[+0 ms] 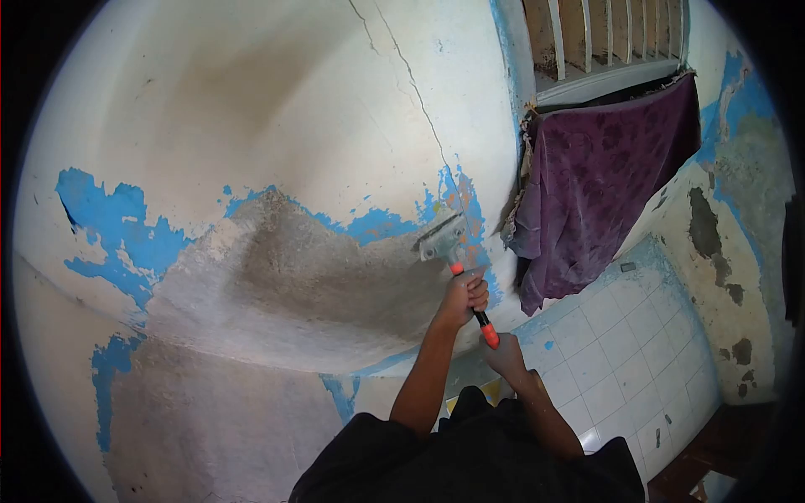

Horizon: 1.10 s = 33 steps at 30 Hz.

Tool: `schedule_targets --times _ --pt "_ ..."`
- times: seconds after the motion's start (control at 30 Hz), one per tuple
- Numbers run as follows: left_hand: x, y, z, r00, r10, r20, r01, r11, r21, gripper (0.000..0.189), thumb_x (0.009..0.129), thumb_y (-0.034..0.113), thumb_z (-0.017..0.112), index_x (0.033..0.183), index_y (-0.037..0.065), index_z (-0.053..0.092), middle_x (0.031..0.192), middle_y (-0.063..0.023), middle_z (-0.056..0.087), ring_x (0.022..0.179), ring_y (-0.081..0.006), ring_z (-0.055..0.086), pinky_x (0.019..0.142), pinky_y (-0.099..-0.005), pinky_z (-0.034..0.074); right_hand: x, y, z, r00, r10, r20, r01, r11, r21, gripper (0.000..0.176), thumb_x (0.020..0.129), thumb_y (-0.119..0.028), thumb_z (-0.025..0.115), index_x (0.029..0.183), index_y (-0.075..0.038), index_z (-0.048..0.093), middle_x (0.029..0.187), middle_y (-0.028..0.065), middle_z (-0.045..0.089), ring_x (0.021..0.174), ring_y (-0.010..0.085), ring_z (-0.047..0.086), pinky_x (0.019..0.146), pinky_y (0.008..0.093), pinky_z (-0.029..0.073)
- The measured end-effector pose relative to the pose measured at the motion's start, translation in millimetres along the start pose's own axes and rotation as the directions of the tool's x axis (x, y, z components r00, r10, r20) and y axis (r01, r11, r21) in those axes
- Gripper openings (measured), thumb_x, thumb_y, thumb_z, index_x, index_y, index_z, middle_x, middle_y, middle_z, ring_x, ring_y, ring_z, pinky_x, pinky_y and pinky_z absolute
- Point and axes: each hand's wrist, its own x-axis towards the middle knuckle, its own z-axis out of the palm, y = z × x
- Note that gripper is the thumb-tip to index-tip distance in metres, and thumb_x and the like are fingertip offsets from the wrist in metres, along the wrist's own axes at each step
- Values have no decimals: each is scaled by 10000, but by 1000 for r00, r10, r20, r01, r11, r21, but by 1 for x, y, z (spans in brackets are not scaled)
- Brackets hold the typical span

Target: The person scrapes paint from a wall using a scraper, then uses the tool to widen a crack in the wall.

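A scraper [442, 239] with a wide metal head and a black and orange handle lies against the wall. Its head touches the edge between bare grey plaster [310, 272] and a strip of blue paint [472, 210]. Closed around the upper handle, just below the head, is my left hand [463, 298]. My right hand [506, 356] is closed at the handle's lower orange end, lower and to the right of the left one. A thin crack [415, 84] runs down the cream wall towards the scraper head.
A purple cloth [599, 180] hangs below a barred window opening [616, 38] at the upper right. Pale tiles [616, 344] lie at the lower right. More flaking blue paint [126, 222] is on the left wall, and dark patches mark the right wall [734, 268].
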Motion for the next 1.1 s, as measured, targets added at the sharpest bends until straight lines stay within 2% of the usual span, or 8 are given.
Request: schedule_targets --times 0.1,0.3,0.4,0.6,0.73,0.9,1.0,1.1 --pt "2 10 9 1000 18 19 -20 996 81 388 932 230 446 572 188 309 473 62 231 375 -64 214 390 -256 237 9 -1 -7 1000 -16 8 16 997 -72 363 831 -285 608 705 55 605 567 226 545 522 322 587 552 432 429" --pt "6 5 -7 993 13 114 -15 1000 13 428 952 275 486 582 180 293 473 56 230 381 -68 215 402 -249 233 5 -4 -2 999 -34 -5 34 999 1 393 843 -300 611 674 53 578 543 218 523 478 320 527 535 429 421" --pt "2 -2 -8 996 -19 83 13 997 75 370 943 218 430 592 183 319 477 61 227 381 -62 209 400 -247 237 -1 7 8 999 -23 -28 24 999 39 393 850 -294 611 662 48 566 529 206 511 454 309 497 522 421 415" --pt "8 10 -4 997 -7 81 0 997 82 428 953 281 488 583 182 299 468 57 236 373 -65 221 403 -246 232 11 -4 4 999 -24 -24 24 999 22 369 843 -277 616 669 46 570 533 205 511 458 306 509 521 410 415" --pt "4 -1 -12 994 -3 110 1 1000 18 418 953 263 477 583 179 301 467 56 236 373 -67 226 404 -249 235 2 8 7 995 -73 -64 73 997 -10 360 836 -265 617 671 52 575 537 213 514 466 333 515 523 414 417" --pt "10 13 2 998 -10 63 4 995 96 391 938 221 453 575 188 311 457 60 225 368 -66 216 399 -253 238 14 0 5 993 -42 -108 34 997 -70 352 834 -261 623 671 48 577 558 230 524 505 381 544 530 423 420" --pt "15 5 -8 996 -13 93 8 999 50 373 928 218 441 580 188 309 460 56 223 369 -68 213 401 -256 239 14 6 4 993 -55 -103 50 998 -48 352 835 -260 623 670 48 577 564 239 525 520 391 558 529 432 417" --pt "9 -4 -15 998 0 62 -2 999 37 427 942 248 487 571 179 287 462 53 230 371 -73 225 403 -259 240 4 10 11 991 -72 -115 64 996 -69 351 834 -256 624 670 51 580 564 238 526 518 391 556 525 435 413"
